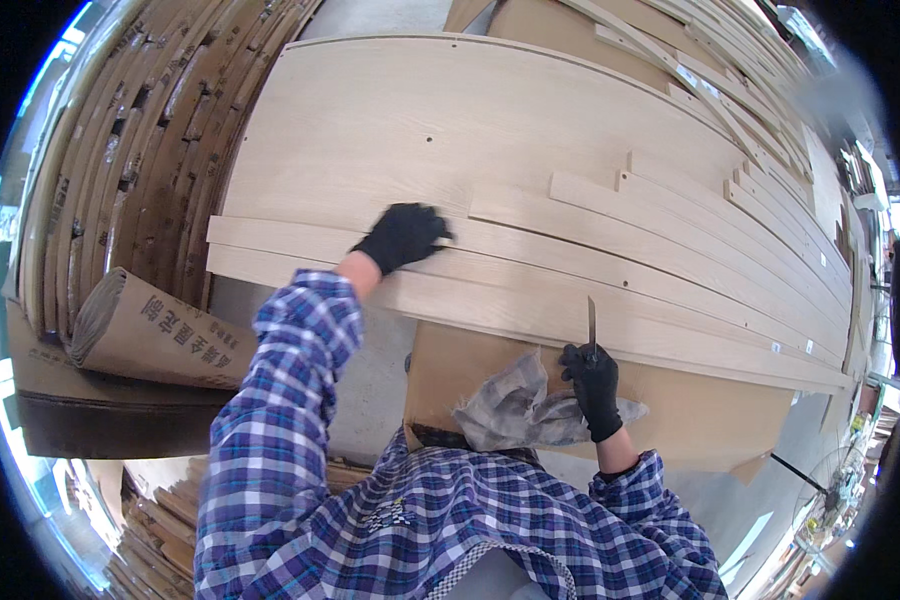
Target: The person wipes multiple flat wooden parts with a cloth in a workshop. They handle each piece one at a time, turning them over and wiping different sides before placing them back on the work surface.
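Observation:
My right hand (pixel 592 381), in a black glove, grips a tool with a thin, narrow metal blade (pixel 592 321), which looks like a knife. The blade points away from me, over the nearest pale wood strip (pixel 510 309). Beneath that hand lies a crumpled grey checked cloth (pixel 506 401) on brown cardboard (pixel 705 409). My left hand (pixel 406 234), also black-gloved and slightly blurred, is over the long strips to the left, its fingers partly spread and nothing visible in them. Several strips lie side by side on a large pale wood-grain panel (pixel 345 112) with small dark holes.
Cardboard-wrapped boards (pixel 150 142) stand stacked at the left. A rolled cardboard sheet (pixel 165 326) with printed writing lies before them. More loose strips (pixel 720 90) cross each other at the far right. A dark rod (pixel 799 474) projects at the lower right.

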The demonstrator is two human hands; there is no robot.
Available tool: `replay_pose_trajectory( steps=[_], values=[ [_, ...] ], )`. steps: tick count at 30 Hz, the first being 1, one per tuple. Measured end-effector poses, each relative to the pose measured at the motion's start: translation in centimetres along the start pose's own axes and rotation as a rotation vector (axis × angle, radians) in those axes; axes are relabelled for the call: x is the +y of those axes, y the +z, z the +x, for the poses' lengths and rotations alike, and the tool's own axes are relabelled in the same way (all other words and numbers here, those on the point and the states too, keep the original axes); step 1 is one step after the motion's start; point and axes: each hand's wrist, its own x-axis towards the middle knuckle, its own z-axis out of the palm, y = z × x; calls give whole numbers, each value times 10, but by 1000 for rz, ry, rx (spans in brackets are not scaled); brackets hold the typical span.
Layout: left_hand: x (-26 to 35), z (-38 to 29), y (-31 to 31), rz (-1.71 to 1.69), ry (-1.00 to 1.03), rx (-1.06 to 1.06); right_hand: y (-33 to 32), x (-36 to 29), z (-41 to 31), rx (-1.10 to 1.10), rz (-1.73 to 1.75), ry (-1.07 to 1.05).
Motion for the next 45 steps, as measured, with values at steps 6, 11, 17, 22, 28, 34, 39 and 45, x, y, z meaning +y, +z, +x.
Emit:
replay_pose_trajectory(
  steps=[6, 11, 17, 22, 28, 34, 39, 45],
  values=[
    [-45, -104, -37, 186, -372, 43, 3, -12, 22, -62, -379, -240],
    [-2, -223, -28, 56, -548, 43, -8, -26, 29, -75, -829, -537],
    [61, -342, -80, -156, -795, -393, -53, -37, 39, -106, -1031, -565],
    [40, -239, -63, -107, -510, 195, -61, -24, 45, -164, -1090, -536],
    [62, -195, -32, -63, -329, 64, -66, 9, 60, -76, -1144, -479],
    [87, -182, -2, -1547, -998, 505, -53, 32, 73, 21, -1044, -652],
    [-15, -219, 26, -1603, -842, 632, 42, 5, 54, -70, -983, -641],
    [-175, -300, -23, -1045, -1178, 402, -14, -14, 33, -15, -975, -423]
  ],
)
